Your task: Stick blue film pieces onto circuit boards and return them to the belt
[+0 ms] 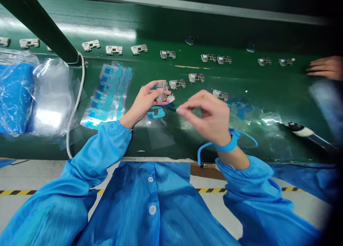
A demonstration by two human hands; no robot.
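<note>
My left hand is closed around a small circuit board, gripping it between thumb and fingers above the green bench. To the right of it, my right hand is in a pinch, thumb and forefinger together; anything between the tips is too small or blurred to make out. A blue wrist strap with a coiled cord circles my right wrist. Below the held board lies a blue film piece on a clear sheet. Two more boards sit just beyond my hands, one of them a board near my left fingers.
Several boards form a row along the back, including a board. Blue die-cut film sheets, clear plastic bags and a white cable lie left. A dark post rises there. At right are a black-and-white tool and another person's hand.
</note>
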